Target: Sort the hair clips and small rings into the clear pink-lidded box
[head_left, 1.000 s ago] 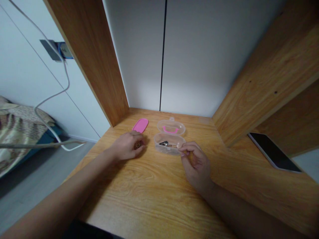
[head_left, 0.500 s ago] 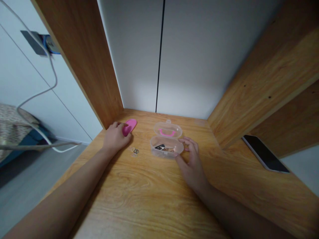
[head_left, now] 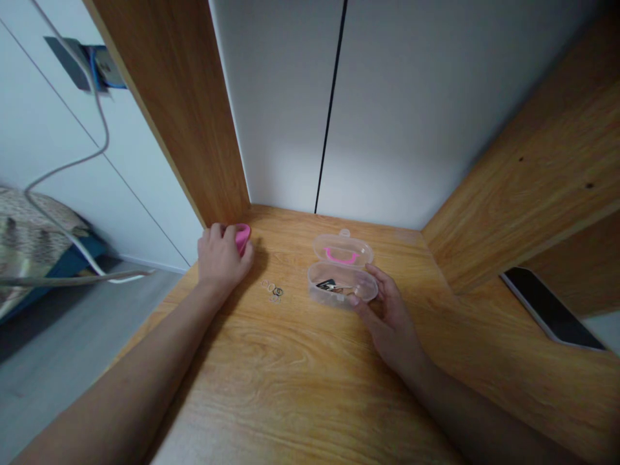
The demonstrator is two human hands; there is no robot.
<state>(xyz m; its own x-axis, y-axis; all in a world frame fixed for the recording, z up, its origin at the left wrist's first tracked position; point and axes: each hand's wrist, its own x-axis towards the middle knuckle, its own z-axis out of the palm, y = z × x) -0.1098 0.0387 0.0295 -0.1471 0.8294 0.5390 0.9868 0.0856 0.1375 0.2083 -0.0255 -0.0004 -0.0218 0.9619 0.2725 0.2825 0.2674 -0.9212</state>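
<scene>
My left hand (head_left: 223,255) is closed around a pink, rounded object (head_left: 242,236) close to the wooden upright; the fingers cover much of it, and its kind is unclear. My right hand (head_left: 390,316) grips the right end of a small clear plastic box (head_left: 317,292), thumb at the front and fingers behind. The box stands on the table with its lid (head_left: 320,245) tipped back, showing a pink handle (head_left: 341,256). Inside lie dark hair clips (head_left: 327,285) and other small pieces I cannot make out. Several small hair ties (head_left: 277,292), pale and black, lie between my hands.
A wooden upright (head_left: 188,129) and a grey-white panel (head_left: 387,116) bound the wooden table (head_left: 271,387). On the right a dark-screened phone (head_left: 547,307) lies by a wooden board. A white cable (head_left: 104,123) hangs at the left, beyond the table edge.
The pink object lay flatter under my left fingers; now it is tilted and gripped within them. My right hand stays on the box. The whole view has shifted slightly.
</scene>
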